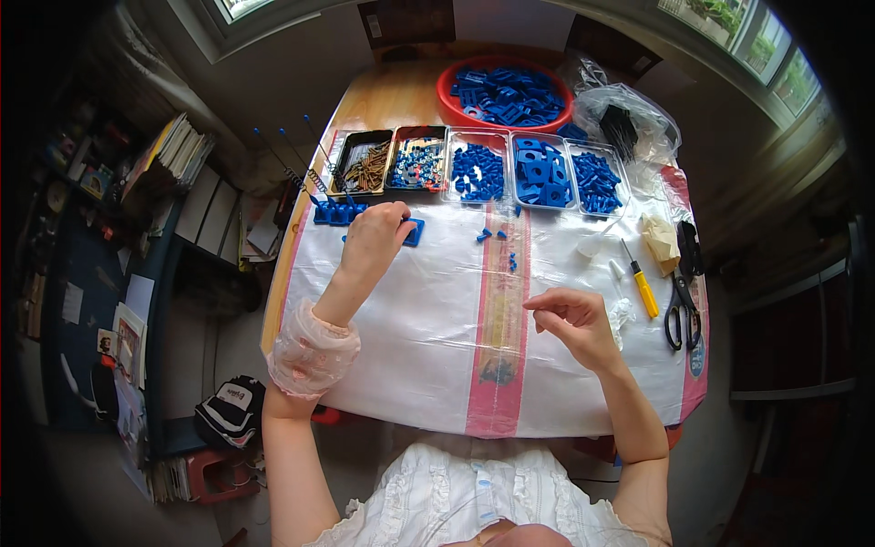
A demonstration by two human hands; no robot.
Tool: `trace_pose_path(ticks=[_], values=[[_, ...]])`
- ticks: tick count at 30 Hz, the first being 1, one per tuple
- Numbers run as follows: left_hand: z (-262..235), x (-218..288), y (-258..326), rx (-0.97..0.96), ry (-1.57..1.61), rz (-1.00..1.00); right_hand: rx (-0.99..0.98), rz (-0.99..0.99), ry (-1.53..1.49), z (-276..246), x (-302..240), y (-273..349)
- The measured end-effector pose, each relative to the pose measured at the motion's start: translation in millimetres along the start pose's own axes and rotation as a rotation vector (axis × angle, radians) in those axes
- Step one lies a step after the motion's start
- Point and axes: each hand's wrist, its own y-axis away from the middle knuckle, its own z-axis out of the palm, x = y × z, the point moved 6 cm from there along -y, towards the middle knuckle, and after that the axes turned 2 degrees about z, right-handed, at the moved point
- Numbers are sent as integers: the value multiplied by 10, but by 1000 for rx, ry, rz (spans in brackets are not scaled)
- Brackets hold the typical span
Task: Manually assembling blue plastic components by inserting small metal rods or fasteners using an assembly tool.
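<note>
My left hand [372, 239] is bent over a flat blue plastic piece [414, 232] at the left of the table, its fingers closed at the edge. The palm hides part of that piece. Just beyond it stands a row of blue plastic parts [339, 212]. Above the table's middle right, my right hand [576, 326] has its fingers bent, with thumb and index fingertips apart; nothing shows between them. Nearest to it lie several tiny blue pieces [512, 263] on the pink strip of the cover, with small blue pegs [485, 235] farther off.
Along the back stand trays of brass screws [365, 167], small mixed parts [419, 164] and blue parts [544, 171]. Behind is a red basin [445, 98] full of blue pieces. At right lie a yellow screwdriver [644, 290], black scissors [676, 314] and a plastic bag [652, 114].
</note>
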Motion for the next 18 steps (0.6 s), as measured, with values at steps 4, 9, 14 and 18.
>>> trace_pose_path(ticks=[4,9,14,18], values=[[-18,235,64,-70,119,53,5,16,66,-21,73,14],[-26,771,276,-208,337,143,31,39,119,24,141,7],[19,1119,363,-359,745,147,98,-78,384,162,-19,-32],[114,1241,413,-346,886,148,74,-104,357,201,128,-11]])
